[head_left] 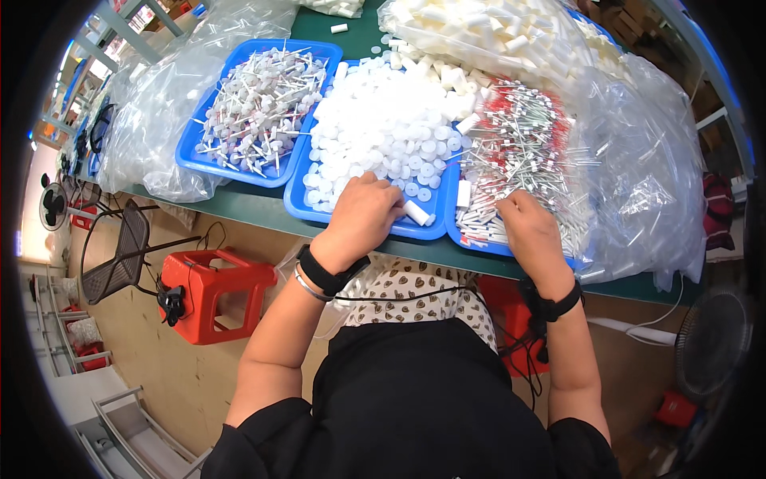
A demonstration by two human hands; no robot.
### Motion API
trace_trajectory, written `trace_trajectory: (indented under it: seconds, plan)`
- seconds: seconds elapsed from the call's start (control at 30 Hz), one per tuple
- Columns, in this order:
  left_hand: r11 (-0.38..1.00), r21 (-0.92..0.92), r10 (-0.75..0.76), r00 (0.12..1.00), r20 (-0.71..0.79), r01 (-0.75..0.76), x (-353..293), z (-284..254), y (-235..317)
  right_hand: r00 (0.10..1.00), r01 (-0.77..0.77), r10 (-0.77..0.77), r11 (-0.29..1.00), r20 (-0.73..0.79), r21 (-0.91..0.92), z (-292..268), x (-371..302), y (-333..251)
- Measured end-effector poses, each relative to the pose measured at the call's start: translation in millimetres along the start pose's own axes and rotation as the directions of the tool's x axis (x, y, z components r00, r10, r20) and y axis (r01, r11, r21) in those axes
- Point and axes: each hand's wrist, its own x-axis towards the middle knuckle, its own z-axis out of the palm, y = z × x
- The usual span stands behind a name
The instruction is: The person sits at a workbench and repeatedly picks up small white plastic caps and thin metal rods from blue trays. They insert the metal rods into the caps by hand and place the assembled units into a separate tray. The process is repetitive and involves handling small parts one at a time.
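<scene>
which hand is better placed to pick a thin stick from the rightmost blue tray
Likely the right hand: it is at the thin sticks, while the left hand is at the white discs.

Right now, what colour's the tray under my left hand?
The tray is blue, clearest in head view.

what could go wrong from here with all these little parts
The middle blue tray sits near the front edge of the table, so a nudge from the left hand might spill discs. White cylinders lie against the discs, so parts could mix. Thin rods lie crossed by the right hand and might tangle.
</scene>
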Motion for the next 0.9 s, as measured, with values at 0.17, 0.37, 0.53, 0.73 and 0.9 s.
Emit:
trace_trajectory:
  seconds: [0.17, 0.37, 0.53, 0.73, 0.9]
  plan:
    - [0.945, -0.284, -0.197, 0.976, -0.097, 0.162, 7, -6, 6, 0.955, -0.192, 0.264, 0.897, -0.134, 0.398, -14, -7, -6]
    - [0.000, -0.937, -0.347, 0.879, 0.327, 0.348, 11, 4, 46, 0.847, -0.282, 0.511, 0.190, 0.151, 0.940, -21, -15, -24]
    - [-0.374, -0.869, -0.276, 0.856, 0.437, 0.323, 8, 30, 67, 0.865, -0.279, 0.460, 0.115, 0.198, 0.953, -22, -19, -33]
    - [-0.464, -0.828, -0.235, 0.857, 0.459, 0.316, 5, 39, 71, 0.862, -0.272, 0.460, 0.061, 0.214, 0.960, -23, -22, -31]
    - [-0.548, -0.780, -0.192, 0.862, 0.469, 0.302, 4, 42, 74, 0.858, -0.292, 0.454, 0.045, 0.241, 0.955, -19, -21, -33]
